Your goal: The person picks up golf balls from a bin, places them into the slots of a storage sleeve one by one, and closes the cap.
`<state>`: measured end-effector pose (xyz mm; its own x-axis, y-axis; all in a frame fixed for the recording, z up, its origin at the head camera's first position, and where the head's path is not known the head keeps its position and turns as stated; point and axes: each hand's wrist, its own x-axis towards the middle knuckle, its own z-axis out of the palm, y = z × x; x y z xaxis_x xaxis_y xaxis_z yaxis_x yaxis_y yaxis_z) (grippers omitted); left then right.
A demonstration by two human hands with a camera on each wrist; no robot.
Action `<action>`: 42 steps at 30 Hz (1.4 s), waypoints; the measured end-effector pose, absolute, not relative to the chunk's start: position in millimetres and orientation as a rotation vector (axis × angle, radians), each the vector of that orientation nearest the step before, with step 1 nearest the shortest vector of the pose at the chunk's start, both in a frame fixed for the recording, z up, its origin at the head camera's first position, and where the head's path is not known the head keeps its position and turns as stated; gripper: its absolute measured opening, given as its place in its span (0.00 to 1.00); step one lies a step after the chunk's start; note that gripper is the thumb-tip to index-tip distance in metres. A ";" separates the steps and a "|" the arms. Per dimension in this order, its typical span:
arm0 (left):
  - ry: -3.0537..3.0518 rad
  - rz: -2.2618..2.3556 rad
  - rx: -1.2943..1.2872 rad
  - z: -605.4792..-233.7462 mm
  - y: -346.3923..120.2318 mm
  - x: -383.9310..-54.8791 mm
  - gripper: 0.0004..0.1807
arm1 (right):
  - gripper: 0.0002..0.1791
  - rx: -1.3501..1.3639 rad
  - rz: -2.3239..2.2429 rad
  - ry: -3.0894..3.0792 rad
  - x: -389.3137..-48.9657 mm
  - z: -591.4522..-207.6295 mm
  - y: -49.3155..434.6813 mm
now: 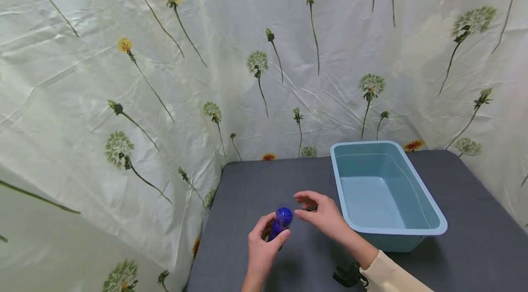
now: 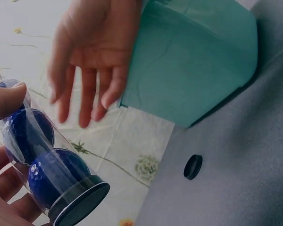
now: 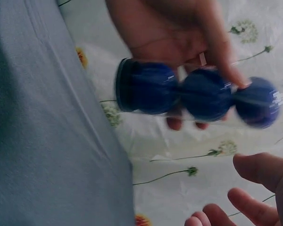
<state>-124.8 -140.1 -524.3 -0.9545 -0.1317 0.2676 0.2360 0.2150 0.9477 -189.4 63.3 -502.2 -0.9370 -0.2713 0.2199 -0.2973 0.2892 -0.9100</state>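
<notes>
My left hand (image 1: 262, 244) grips a clear plastic tube (image 1: 281, 224) around its side, thumb on one face and fingers on the other. Several blue dimpled golf balls (image 2: 59, 176) sit in a row inside; the right wrist view shows three. A black cap (image 2: 82, 205) closes the tube's lower end, while the topmost ball (image 3: 259, 102) is at the uncapped end. Just to the right of that end, my right hand (image 1: 326, 216) holds nothing, its fingers spread and slightly bent. On the table beyond lies a loose black cap (image 2: 192, 167), partly hidden by the right hand in the head view.
To the right, a light-blue plastic basin (image 1: 389, 230) stands on the grey-covered table (image 1: 255, 186). A black strap (image 1: 346, 276) is by the right sleeve (image 1: 387, 276). Behind and to the left hangs a white flower-print curtain (image 1: 231, 67).
</notes>
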 end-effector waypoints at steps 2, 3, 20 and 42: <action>-2.199 -1.799 -0.099 -524.3 -140.9 -124.7 0.21 | 0.22 0.483 1.744 -2.505 -192.7 -510.1 58.4; -2.199 -1.797 -0.097 -524.5 -141.4 -124.6 0.21 | 0.22 0.441 1.729 -2.508 -194.4 -514.8 56.4; -2.250 -1.842 -0.023 -525.3 -147.4 -121.5 0.22 | 0.32 -0.089 1.470 -2.440 -248.0 -607.7 41.9; -2.264 -1.847 -0.003 -528.7 -153.3 -123.2 0.22 | 0.27 -0.120 1.117 -2.652 -270.3 -647.2 46.9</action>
